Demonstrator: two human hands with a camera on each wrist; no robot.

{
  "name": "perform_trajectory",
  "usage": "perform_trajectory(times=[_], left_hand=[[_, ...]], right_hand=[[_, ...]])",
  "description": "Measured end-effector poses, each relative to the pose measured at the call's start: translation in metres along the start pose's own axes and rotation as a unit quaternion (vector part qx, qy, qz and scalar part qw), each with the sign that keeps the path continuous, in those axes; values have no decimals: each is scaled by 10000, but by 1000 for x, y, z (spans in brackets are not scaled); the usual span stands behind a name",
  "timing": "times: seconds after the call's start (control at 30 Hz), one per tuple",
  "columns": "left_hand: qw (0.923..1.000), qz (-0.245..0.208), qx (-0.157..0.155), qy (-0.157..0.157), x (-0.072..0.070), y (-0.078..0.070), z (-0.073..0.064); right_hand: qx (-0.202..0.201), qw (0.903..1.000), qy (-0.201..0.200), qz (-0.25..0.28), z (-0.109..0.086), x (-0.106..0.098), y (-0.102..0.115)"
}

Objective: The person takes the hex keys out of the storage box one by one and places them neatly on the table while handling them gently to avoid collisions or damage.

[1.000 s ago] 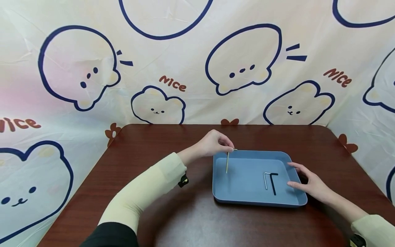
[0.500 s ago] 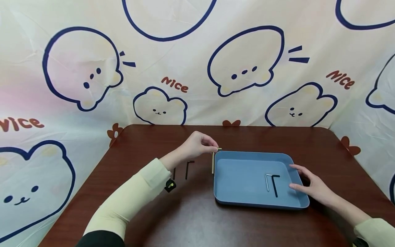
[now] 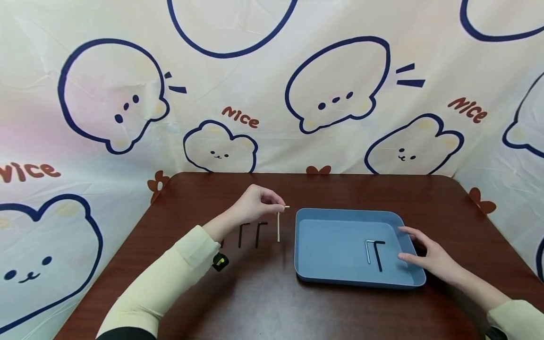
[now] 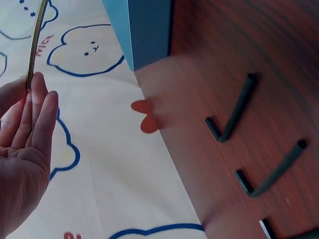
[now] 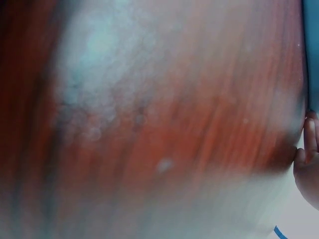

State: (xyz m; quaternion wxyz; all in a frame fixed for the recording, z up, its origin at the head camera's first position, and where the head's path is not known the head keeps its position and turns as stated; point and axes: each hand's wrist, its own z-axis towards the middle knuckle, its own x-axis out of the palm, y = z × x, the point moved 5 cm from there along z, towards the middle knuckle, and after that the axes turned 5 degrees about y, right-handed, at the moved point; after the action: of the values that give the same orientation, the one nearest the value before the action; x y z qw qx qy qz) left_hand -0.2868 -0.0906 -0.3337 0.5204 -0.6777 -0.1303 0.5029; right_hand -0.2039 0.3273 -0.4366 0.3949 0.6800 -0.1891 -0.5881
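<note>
My left hand (image 3: 259, 203) pinches a gold-coloured hex key (image 3: 278, 226) near its bend, its long arm pointing down over the table left of the tray. The same hex key (image 4: 36, 50) rises from the fingertips in the left wrist view. Along the right side of the blue tray (image 3: 335, 282), my right hand (image 3: 431, 252) grips the rim, thumb reaching over the edge. Inside the tray lie a silver hex key (image 3: 367, 251) and a larger black hex key (image 3: 378, 257), side by side.
Black hex keys (image 4: 279, 167) lie in a row on the brown table (image 3: 255, 293), left of the held one; my left forearm partly covers them in the head view. A cartoon-printed cloth (image 3: 272, 85) hangs behind the table and along its sides.
My left hand has carried the gold hex key leftward from above the tray to over the table near the black hex keys. My right hand stays at the tray.
</note>
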Motion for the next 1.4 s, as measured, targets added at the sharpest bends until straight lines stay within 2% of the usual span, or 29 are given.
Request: perform_trajectory(times=[0.37, 0.43, 0.6, 0.67, 0.97, 1.2, 1.4], left_hand=[[9987, -4, -183, -477, -29, 21, -29], [9980, -43, -299, -546, -33, 17, -37], [9962, -139, -554, -653, -41, 28, -49], [9957, -202, -600, -675, -43, 42, -51], [9956, -323, -678, -562, -43, 69, -71], [9963, -383, -760, -152, -40, 85, -94], [9961, -385, -789, 55, -40, 98, -109]], right_hand=[[10, 10000, -19, -63, 0, 0, -1], [-6, 10000, -26, -61, 0, -1, -1], [-40, 10000, -42, -43, 0, -1, -1], [-44, 10000, -41, -49, 0, 0, -1], [-41, 10000, -33, -56, 0, 1, -2], [51, 9999, -37, -86, 1, 1, -3], [39, 10000, -16, -82, 2, 1, -2]])
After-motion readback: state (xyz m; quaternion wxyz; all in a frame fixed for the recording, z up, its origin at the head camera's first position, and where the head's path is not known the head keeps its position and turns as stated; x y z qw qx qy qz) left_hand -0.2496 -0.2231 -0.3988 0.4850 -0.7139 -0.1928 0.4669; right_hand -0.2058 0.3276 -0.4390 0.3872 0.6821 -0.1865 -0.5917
